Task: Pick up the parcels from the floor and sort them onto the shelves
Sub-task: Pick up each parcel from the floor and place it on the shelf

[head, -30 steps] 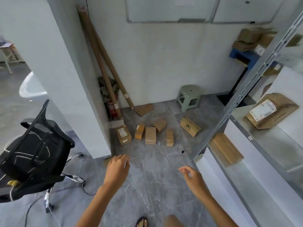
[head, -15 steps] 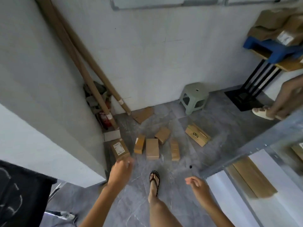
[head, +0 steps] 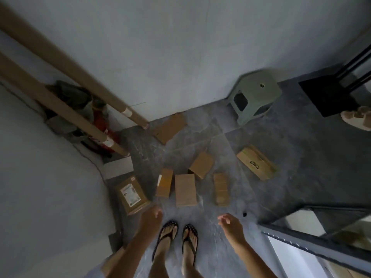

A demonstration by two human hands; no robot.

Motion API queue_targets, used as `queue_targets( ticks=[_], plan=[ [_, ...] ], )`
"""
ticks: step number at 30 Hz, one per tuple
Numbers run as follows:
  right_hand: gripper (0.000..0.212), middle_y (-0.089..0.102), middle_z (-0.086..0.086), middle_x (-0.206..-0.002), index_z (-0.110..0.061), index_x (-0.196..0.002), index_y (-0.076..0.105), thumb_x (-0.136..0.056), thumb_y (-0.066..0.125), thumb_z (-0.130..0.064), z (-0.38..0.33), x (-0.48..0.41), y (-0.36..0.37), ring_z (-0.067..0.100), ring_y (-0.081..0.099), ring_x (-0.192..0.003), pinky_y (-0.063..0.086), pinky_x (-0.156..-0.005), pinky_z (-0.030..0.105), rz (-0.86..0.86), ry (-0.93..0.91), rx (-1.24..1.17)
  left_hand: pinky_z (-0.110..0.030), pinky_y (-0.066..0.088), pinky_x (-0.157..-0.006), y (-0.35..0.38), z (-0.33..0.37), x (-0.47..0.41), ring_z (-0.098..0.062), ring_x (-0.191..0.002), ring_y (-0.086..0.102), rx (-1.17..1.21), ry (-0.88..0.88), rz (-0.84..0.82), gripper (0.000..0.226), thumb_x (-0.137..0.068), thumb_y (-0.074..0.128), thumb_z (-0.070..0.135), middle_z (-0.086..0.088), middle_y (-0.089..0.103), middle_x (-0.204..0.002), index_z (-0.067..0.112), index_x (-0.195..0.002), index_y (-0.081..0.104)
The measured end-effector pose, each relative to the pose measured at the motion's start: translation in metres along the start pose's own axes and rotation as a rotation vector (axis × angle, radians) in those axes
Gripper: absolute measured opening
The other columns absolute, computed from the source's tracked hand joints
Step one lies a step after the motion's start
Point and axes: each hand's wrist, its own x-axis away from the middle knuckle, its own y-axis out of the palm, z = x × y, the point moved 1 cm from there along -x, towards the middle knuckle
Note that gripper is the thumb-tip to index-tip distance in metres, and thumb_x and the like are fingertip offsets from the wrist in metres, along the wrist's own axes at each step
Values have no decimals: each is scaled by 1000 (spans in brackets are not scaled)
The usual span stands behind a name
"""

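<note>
The parcels lie scattered on the grey floor [head: 281,157] just ahead of my feet. Nearest my left side is a labelled box [head: 132,195], hard against the white wall [head: 50,187]. To its right come a small box [head: 165,182], a flat box [head: 185,190] and a narrow box [head: 220,191] in a loose row. A tilted box [head: 201,165] sits just behind the flat one. Farther right, well apart from the row, lies a long box with a dark mark [head: 257,162]. A flat cardboard piece [head: 169,128] rests near the back wall.

My left hand [head: 149,217] hangs just beside the labelled box's near corner, fingers loosely bent, holding nothing. My right hand [head: 228,222] is out over the floor near the narrow box, fingers relaxed and empty. My sandalled feet [head: 166,233] stand between them.

Two cardboard tubes [head: 70,109] lean into the left corner. A green stool [head: 254,95] stands by the back wall. The metal shelf frame [head: 313,243] is at my lower right, and another person's shoe [head: 357,118] shows at the right edge.
</note>
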Motion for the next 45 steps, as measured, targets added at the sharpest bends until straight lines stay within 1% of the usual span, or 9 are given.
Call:
queue_targets(
  ticks=[9,12,14,21,24,27,29,34,45],
  plan=[
    [20,60,15,-108,-1,-109,59,-95,46,-9,77,-260,158,27,57,-106,42,-89,32,-11,59,107,-26,41,-93,152,-101,-277,-27,-118,53,3,-100,-242,34,-95,48,10,-11,56,-126,4,-128,50],
    [41,53,15,-131,4,-132,46,-93,54,-7,106,-327,211,30,49,-125,35,-108,37,-37,19,26,-18,39,-80,199,-138,-337,-15,-98,52,91,-163,-282,12,-96,47,7,6,49,-98,10,-108,50],
    [57,44,14,-142,1,-142,33,-92,57,-11,121,-356,241,29,41,-133,32,-110,37,-81,22,7,-20,39,-96,222,-161,-362,-12,-112,46,140,-183,-316,33,-94,49,4,5,45,-115,5,-127,43],
    [48,63,6,-96,-1,-122,53,-89,57,-36,119,-370,238,22,59,-86,42,-66,22,-75,-42,-167,-34,45,-101,247,-170,-367,-28,-124,51,284,-204,-404,51,-88,51,-8,-14,50,-136,4,-137,40],
    [96,60,-1,-92,-10,-118,51,-59,48,-85,86,-326,196,13,58,-79,48,-66,17,-81,-125,-355,-27,39,-96,227,-136,-331,-27,-127,43,339,-206,-337,51,-87,48,-12,-4,45,-131,2,-135,36],
    [117,59,5,-108,-12,-124,46,-38,57,-90,41,-265,146,17,59,-90,51,-74,23,-110,-147,-477,-13,43,-83,187,-92,-274,-15,-106,53,393,-162,-286,42,-91,47,-4,0,51,-120,25,-121,42],
    [100,59,2,-112,-16,-124,46,-50,65,-80,3,-220,110,15,61,-93,54,-75,21,-110,-156,-478,-4,45,-60,150,-54,-233,-4,-86,56,427,-119,-221,30,-92,50,4,6,57,-101,33,-98,45],
    [34,61,4,-118,-29,-123,47,-90,57,-26,-105,-108,9,20,62,-105,55,-78,27,34,-264,-508,-30,48,-77,32,78,-132,-19,-99,60,647,37,-78,13,-94,49,10,-8,63,-106,15,-106,52],
    [39,61,-20,-94,-29,-126,39,-91,56,-34,-357,119,-232,-11,65,-79,51,-60,9,315,-696,-693,-20,48,-75,-203,393,70,-11,-84,61,715,697,97,12,-86,62,5,-3,65,-90,13,-95,59]
  ],
)
